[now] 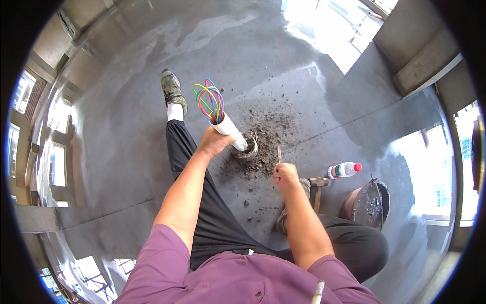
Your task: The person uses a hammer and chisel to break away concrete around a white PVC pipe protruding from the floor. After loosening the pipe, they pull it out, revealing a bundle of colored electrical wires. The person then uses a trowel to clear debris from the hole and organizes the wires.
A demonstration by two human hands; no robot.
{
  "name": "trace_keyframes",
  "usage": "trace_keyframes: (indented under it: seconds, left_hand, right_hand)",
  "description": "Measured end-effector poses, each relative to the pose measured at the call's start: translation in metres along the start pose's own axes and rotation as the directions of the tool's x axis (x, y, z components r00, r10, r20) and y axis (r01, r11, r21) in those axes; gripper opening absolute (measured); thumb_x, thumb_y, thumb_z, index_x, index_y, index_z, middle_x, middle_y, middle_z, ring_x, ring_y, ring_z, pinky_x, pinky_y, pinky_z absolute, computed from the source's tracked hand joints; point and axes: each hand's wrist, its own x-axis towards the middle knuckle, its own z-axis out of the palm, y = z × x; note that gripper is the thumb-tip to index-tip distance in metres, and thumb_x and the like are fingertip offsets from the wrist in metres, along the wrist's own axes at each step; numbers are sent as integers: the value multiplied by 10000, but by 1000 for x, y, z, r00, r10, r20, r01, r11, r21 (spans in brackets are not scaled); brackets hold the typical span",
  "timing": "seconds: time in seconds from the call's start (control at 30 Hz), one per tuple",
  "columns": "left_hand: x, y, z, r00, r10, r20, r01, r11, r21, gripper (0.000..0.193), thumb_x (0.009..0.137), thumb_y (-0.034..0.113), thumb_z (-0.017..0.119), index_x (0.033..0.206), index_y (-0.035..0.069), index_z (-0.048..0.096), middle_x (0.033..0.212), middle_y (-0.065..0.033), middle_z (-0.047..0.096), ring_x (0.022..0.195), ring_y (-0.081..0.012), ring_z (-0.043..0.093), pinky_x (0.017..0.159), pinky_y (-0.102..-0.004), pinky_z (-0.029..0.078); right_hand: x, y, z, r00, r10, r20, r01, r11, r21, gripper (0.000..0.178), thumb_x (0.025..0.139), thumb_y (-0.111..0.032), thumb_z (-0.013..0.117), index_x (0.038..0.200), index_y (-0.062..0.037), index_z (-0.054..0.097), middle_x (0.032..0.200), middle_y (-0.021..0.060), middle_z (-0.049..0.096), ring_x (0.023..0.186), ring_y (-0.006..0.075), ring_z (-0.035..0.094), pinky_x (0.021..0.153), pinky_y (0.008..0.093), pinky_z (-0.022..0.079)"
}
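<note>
My left hand (pixel 216 141) is wrapped round a white plastic pipe (pixel 234 133). Looped red, green, yellow and blue wires (pixel 210 99) stick out of its upper end. The pipe leans, its lower end inside a mud-smeared round collar (pixel 247 150) at the floor. Crumbled wet mortar (pixel 268 144) lies around the collar, mostly on its right and far side. My right hand (pixel 286 174) is closed on a thin reddish-brown stick-like tool (pixel 279 154), which points away from me toward the mortar; its exact kind cannot be made out.
A hammer (pixel 318 182) with a wooden handle is beside my right foot. Farther right are a red-capped clear bottle (pixel 344 170) on its side and a mortar-stained bucket (pixel 357 203). My left leg (pixel 185 147) stretches out left of the pipe. A cigarette (pixel 318 292) shows at the lower edge.
</note>
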Motion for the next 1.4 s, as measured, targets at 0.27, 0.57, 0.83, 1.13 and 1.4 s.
trace_keyframes:
  seconds: [0.27, 0.57, 0.83, 1.13, 1.4]
  left_hand:
    - [-8, 6, -5, 999, -45, -10, 45, 997, 58, 327, 755, 127, 771, 1052, 25, 680, 1016, -56, 704, 951, -170, 669, 843, -339, 538]
    - [-12, 5, -6, 996, -87, -14, 87, 996, -4, 315, 776, 62, 752, 1075, 19, 663, 1011, -24, 666, 938, -134, 633, 826, -311, 529]
    - [-14, 7, -4, 996, -86, -2, 86, 996, -37, 341, 769, 63, 751, 1093, 11, 657, 1022, -26, 666, 944, -144, 635, 833, -315, 529]
    - [-15, 13, -4, 996, -87, -6, 87, 996, 6, 329, 767, 63, 750, 1081, 18, 664, 1023, -22, 669, 945, -139, 635, 831, -317, 527]
    - [-17, 3, -6, 995, -104, 1, 104, 995, 1, 356, 773, 52, 743, 1110, 6, 638, 1032, -31, 652, 956, -143, 623, 832, -324, 528]
  right_hand:
    - [-18, -65, -3, 950, -271, -155, 311, 859, 406, 223, 998, -228, 518, 822, -94, 491, 597, 0, 489, 401, 105, 413, 325, 269, 326]
    - [-8, 8, 40, 985, -171, -12, 171, 977, 125, 290, 1015, -300, 560, 831, -79, 515, 598, 0, 459, 425, 143, 419, 366, 330, 402]
    - [-10, 29, 50, 916, -352, 195, 402, 793, -458, 253, 969, -234, 583, 838, -22, 539, 584, 34, 512, 419, 162, 486, 392, 367, 419]
    - [-4, 31, 38, 942, -122, 312, 280, 801, -530, 348, 958, -319, 577, 854, 13, 594, 668, 101, 595, 535, 226, 603, 481, 404, 483]
    - [18, 38, 29, 910, -276, 309, 414, 596, -688, 426, 935, -366, 587, 921, 51, 678, 827, 221, 695, 807, 329, 689, 815, 439, 527]
